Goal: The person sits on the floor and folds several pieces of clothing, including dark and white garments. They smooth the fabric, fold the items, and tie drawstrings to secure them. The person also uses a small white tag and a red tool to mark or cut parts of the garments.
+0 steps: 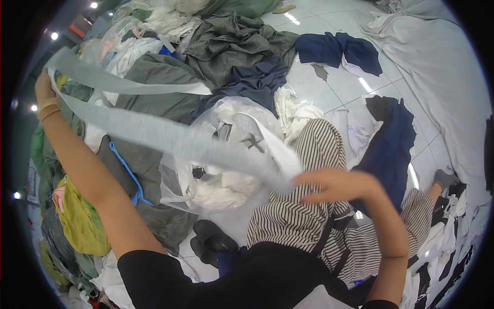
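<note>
My left hand is raised at the far left, its fingers closed on a long pale white fabric strip. From there the strip slants down across the middle, blurred by motion; another length hangs toward the dark cloth. My right hand is right of centre, with fingers stretched out and thumb apart. The strip's lower end comes close to its fingertips; blur hides whether they touch. Below the strip, a clear plastic bag stands open, holding white cloth scraps. Next to the bag are my legs in striped trousers.
Grey-green cloth is heaped behind the bag. Navy cloth pieces lie on the tiled floor to the right. A large pale grey sheet covers the right edge. Dark slippers and a yellow-green bundle are near left.
</note>
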{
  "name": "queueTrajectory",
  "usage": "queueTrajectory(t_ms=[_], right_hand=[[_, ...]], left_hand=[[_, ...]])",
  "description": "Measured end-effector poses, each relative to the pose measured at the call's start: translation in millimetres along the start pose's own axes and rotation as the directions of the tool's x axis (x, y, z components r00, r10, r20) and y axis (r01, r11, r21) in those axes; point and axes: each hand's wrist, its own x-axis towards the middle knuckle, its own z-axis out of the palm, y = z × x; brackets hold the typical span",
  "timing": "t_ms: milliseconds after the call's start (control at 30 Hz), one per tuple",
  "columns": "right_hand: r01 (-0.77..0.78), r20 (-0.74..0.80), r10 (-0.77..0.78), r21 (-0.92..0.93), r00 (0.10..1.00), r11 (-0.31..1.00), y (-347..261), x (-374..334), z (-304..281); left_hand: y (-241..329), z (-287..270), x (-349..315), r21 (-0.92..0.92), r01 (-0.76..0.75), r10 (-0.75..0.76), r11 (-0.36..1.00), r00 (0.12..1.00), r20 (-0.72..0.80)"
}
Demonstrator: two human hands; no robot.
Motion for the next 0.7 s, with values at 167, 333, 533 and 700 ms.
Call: queueTrajectory(t_ms=[167,333,533,700], right_hand=[[-0.073,-0.431,0.006,-0.138,0.903,0.988,-57,62,-9],[0.55,-0.666,-0.662,-0.428,0.344,0.716,-80,96,-76],[0.327,-0.53,-0.05,0.443,0.846,0.835,-15,-8,-14],[-0.122,-0.522,0.469,0.567,0.713,0.815,66,-192,65]], left_hand=[[114,65,-171,-0.115,-0.295,0.316,0.949,0.861,0.398],[167,160,-386,-0.249,-0.547,0.487,0.799,0.345,0.802],[86,211,-414,-0.176,-0.34,0.183,0.924,-0.01,0.983],[-15,274,-530,-0.072,-0.331,-0.079,0.941,-0.419,0.904]])
